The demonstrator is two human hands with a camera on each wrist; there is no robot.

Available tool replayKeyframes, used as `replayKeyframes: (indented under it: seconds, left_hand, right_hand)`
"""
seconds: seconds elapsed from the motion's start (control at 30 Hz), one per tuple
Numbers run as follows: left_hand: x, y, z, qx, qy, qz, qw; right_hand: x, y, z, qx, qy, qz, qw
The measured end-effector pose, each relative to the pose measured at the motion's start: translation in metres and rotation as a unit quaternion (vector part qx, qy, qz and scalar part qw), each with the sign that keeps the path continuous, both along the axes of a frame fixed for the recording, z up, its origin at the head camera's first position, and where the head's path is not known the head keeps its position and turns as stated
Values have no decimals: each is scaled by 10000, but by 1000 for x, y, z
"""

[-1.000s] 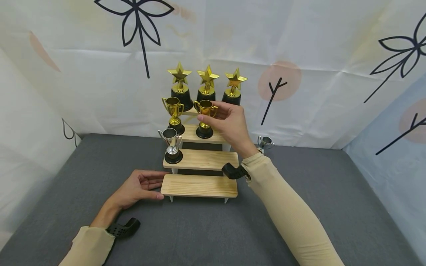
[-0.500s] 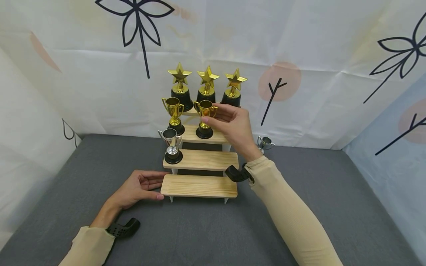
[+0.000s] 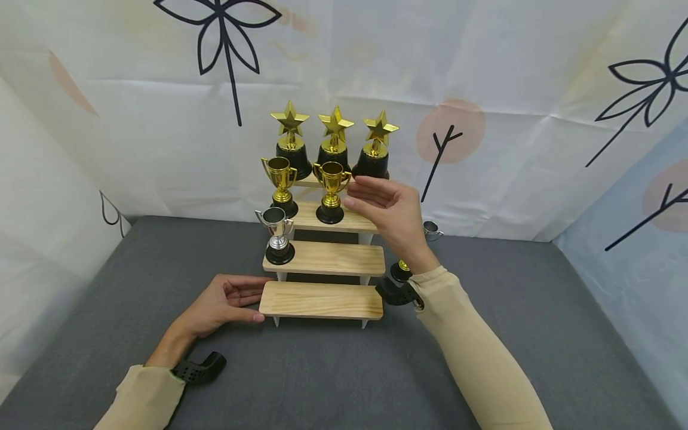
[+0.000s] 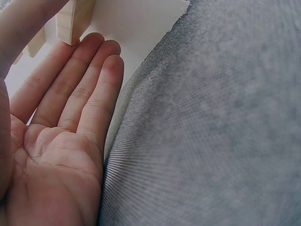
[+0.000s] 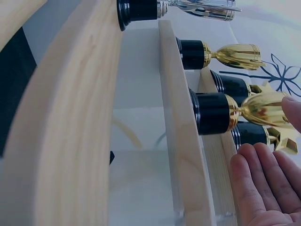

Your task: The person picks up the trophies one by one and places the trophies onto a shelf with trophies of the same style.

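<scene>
A four-step wooden display stand stands on the grey surface. My left hand is at the left end of its lowest step, fingers straight; in the left wrist view the fingertips reach the step's wooden edge. On the third step up, the right-hand gold cup trophy stands upright. Just right of it is my right hand, fingers extended and holding nothing. Another gold cup trophy shares that step at the left. A silver cup trophy occupies the left of the second step.
Three gold star trophies line the top step. Right of the stand, partly hidden by my right wrist, are another silver cup and a black trophy base. A patterned white cloth hangs behind.
My right hand has let go of the right-hand gold cup and drawn back to the right. The cup stays standing on its step. My left hand has not moved.
</scene>
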State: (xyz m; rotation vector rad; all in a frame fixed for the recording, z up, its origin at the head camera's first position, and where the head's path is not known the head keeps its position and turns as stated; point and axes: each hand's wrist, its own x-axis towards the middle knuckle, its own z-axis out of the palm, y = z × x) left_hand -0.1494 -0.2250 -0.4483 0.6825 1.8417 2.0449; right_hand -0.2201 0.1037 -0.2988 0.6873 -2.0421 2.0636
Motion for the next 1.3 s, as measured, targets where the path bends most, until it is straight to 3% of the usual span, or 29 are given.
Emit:
replayKeyframes:
  seconds: [0.73, 1.3]
  left_hand:
    - [1, 0, 2, 74, 101, -44, 9999]
    - [-1, 0, 1, -37, -5, 12, 10000]
  right_hand:
    - [25, 34, -13, -254, -164, -234, 9993]
    - [42, 63, -36, -392, -226, -564, 9974]
